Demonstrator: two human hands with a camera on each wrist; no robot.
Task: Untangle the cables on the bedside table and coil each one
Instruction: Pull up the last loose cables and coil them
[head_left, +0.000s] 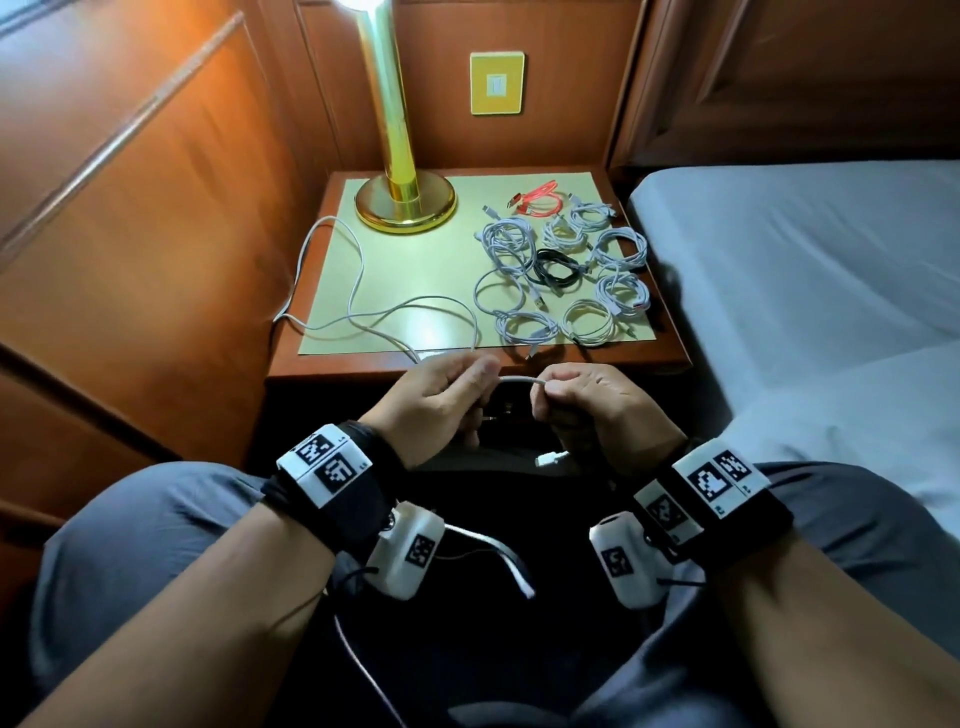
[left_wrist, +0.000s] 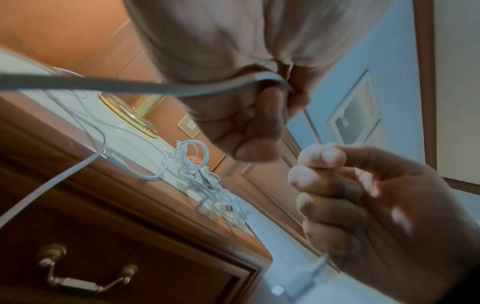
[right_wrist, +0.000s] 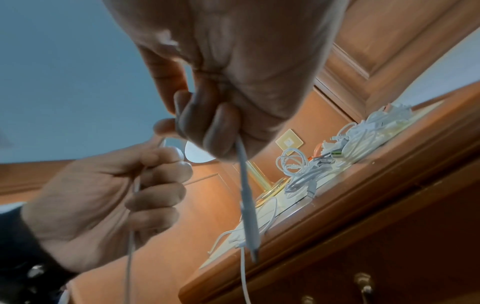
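Note:
In front of the bedside table (head_left: 332, 366), both hands hold one white cable (head_left: 519, 380). My left hand (head_left: 485, 376) pinches it at the left and my right hand (head_left: 545, 389) grips it at the right, a short span arched between them. Its plug (head_left: 553, 459) dangles below the right hand; the rest (head_left: 363, 312) trails loosely across the table's left side. In the right wrist view the right hand (right_wrist: 221, 127) grips the cable with the plug (right_wrist: 250, 226) hanging down. In the left wrist view the left hand (left_wrist: 259, 127) holds the cable (left_wrist: 130, 88).
Several coiled white cables (head_left: 571, 322), a black coil (head_left: 553, 265) and a red one (head_left: 537, 200) lie on the table's right half, on a pale green mat (head_left: 415, 260). A brass lamp (head_left: 405, 202) stands at the back. A bed (head_left: 805, 270) borders the right. A drawer handle (left_wrist: 85, 275) is below.

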